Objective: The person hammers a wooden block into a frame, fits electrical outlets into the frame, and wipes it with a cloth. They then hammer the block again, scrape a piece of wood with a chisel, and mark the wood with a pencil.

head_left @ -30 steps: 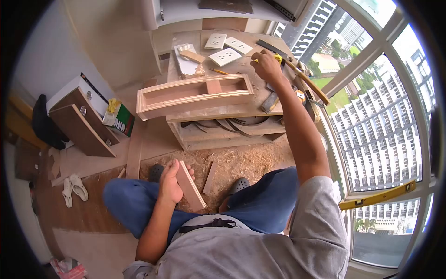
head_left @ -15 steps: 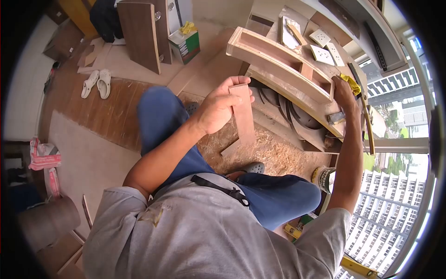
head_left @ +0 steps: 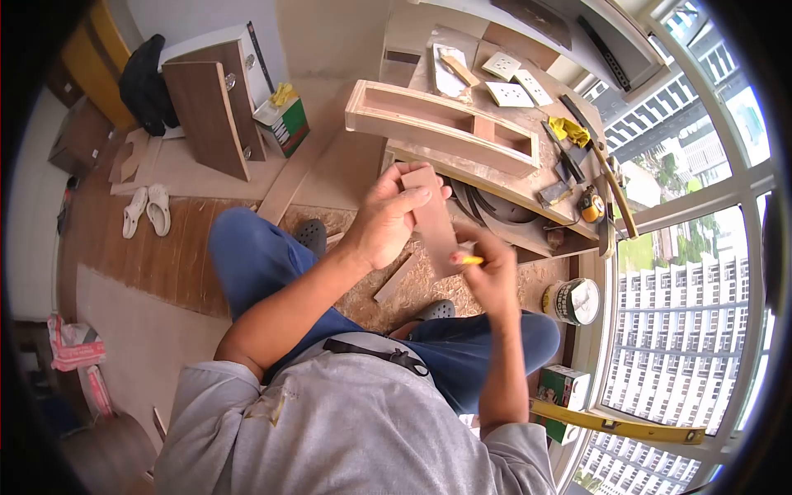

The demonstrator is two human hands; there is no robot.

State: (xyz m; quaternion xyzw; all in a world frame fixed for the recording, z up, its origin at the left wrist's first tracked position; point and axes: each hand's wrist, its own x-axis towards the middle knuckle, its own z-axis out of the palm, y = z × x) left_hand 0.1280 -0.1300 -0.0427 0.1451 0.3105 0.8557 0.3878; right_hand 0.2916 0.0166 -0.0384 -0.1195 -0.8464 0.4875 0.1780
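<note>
A short flat strip of plywood (head_left: 436, 229) slants downward from my left hand (head_left: 384, 216), whose thumb lies across its face and fingers wrap behind it. My right hand (head_left: 492, 276), slightly blurred, is closed around a yellow pencil (head_left: 471, 260) beside the strip's lower end. Just beyond both hands, a long narrow wooden box frame (head_left: 445, 136) with a divider near its right end rests on the workbench (head_left: 417, 103).
On the bench lie white socket plates (head_left: 507, 92), a yellow cloth (head_left: 569, 130), a tape measure (head_left: 591, 205) and a hammer (head_left: 615, 190). Wood shavings (head_left: 363, 285) cover the floor between my legs. A bucket (head_left: 569, 302) and a yellow spirit level (head_left: 619, 425) are at right.
My right hand has come from the bench's right side down to the strip's lower end, now with the yellow pencil in it. My left hand still holds the strip. The view has shifted.
</note>
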